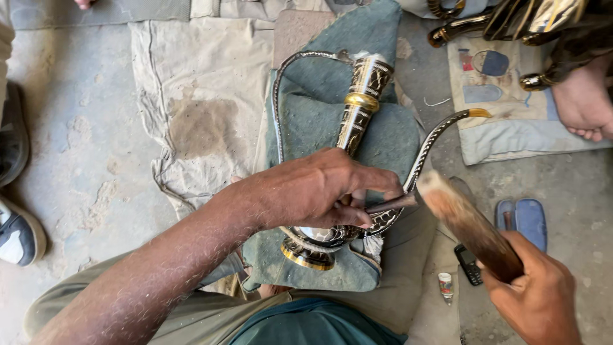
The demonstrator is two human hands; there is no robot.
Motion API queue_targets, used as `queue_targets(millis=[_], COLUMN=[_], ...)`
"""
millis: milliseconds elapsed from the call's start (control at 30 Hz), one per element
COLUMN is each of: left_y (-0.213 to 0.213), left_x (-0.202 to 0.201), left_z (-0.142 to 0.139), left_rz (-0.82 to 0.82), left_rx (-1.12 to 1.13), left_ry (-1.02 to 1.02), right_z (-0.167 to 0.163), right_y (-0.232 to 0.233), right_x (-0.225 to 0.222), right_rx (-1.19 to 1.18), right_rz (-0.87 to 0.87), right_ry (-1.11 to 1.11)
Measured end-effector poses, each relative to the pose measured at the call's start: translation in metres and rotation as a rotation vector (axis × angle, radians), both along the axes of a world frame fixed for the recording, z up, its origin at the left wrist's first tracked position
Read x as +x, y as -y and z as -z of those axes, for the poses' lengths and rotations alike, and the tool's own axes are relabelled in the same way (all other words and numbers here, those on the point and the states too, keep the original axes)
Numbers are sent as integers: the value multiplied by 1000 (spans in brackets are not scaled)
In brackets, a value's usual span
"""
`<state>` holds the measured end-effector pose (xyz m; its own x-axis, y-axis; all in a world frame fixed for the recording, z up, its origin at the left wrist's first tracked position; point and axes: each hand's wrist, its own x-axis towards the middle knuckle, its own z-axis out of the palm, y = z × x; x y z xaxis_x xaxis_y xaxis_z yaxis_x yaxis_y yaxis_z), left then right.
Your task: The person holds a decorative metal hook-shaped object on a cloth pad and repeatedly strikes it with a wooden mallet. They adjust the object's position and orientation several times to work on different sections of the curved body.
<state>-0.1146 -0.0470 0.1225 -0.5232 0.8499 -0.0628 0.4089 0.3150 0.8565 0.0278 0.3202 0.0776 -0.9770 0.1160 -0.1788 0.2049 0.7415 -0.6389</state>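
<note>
The left hand [313, 188] presses down on a black and gold engraved metal ewer with a long neck, a curved spout and a thin looping handle [357, 108], which lies on its side on a folded grey-green felt cloth [383, 144] across the person's lap. The fingers of that hand [377, 182] are clenched around a thin dark metal chisel [393, 203], its tip set against the rounded belly of the ewer near the base of the spout.

The right hand [539, 297] is closed in a firm grip on a worn brown wooden mallet [469, 223], whose blurred pale end hangs just beside the chisel's outer end.

Under the cloth a stained beige canvas sheet [198, 96] covers the concrete floor [64, 128]. By the right knee lie a small black mobile phone [468, 263] and a tiny white bottle [446, 285]; a blue flat sandal [523, 220] sits just beyond them. At the top right, more gold and black metal vessels [530, 22] rest near another person's bare foot [581, 102], on a patched pale cloth mat [504, 121]. A dark shoe with a white sole [16, 230] shows at the left edge.
</note>
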Motion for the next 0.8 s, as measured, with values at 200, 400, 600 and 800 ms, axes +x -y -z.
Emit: queue_targets(millis=[200, 400, 600, 800], left_y=[2, -1, 0, 1], left_x=[0, -3, -3, -1], left_z=[-5, -13, -7, 6], left_rz=[1, 27, 15, 17], left_rx=[13, -79, -47, -8], left_ry=[17, 57, 64, 47], right_z=[-7, -6, -5, -22], right_y=[11, 11, 20, 34], right_x=[-3, -1, 1, 3], right_rx=[22, -49, 143, 153], right_rz=[-49, 35, 29, 23], right_ry=[-8, 36, 3, 16])
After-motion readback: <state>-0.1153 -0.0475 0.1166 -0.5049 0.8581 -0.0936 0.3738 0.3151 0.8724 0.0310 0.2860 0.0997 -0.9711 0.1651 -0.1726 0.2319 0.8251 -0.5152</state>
